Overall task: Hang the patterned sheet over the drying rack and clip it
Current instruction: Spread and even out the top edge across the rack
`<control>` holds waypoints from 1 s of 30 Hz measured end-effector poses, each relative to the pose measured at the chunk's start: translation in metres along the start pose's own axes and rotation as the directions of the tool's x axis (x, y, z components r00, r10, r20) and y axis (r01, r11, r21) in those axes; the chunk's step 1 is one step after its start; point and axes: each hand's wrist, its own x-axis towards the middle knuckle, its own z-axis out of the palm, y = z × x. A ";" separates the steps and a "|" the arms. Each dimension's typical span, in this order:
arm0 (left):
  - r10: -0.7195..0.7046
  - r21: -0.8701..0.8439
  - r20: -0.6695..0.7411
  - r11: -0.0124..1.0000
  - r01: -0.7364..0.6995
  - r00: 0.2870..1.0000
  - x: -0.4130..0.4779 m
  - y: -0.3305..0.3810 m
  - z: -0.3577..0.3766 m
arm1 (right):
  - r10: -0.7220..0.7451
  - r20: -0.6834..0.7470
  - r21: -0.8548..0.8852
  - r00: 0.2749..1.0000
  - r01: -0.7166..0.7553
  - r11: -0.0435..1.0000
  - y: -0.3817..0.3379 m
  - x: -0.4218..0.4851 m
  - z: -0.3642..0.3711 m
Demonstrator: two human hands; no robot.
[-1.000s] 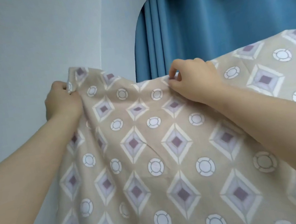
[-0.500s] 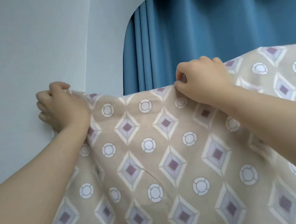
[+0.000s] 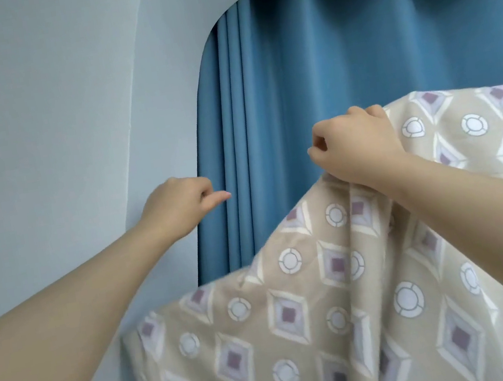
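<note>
The patterned sheet [image 3: 297,321], beige with purple diamonds and white rings, fills the lower right. Its top edge runs high at the right and sags steeply down to the lower left. My right hand [image 3: 358,147] grips that top edge in a fist at centre right. My left hand [image 3: 180,206] hovers at centre left, away from the cloth, fingers loosely curled with the thumb sticking out and nothing in it. The drying rack and any clips are hidden from view.
A blue curtain [image 3: 354,58] hangs behind the sheet inside a rounded opening. A pale grey wall [image 3: 35,125] covers the left side and the top.
My left hand has let go of the sheet's left corner, and that side has dropped down. The right hand still holds the top edge. The view has tilted upward.
</note>
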 end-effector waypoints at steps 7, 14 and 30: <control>0.228 -0.574 0.628 0.782 0.245 0.744 -0.010 0.073 0.040 | -0.008 0.015 0.012 1.000 0.007 1.000 -0.002 -0.003 0.001; -0.134 -0.541 0.343 0.781 0.312 0.930 0.010 0.063 0.045 | -0.011 -0.034 0.027 0.999 0.012 1.000 0.024 -0.009 -0.007; 0.088 -0.797 0.265 0.580 0.166 0.960 0.046 0.176 0.015 | 0.258 0.071 0.148 0.963 -0.266 0.952 0.097 -0.006 -0.017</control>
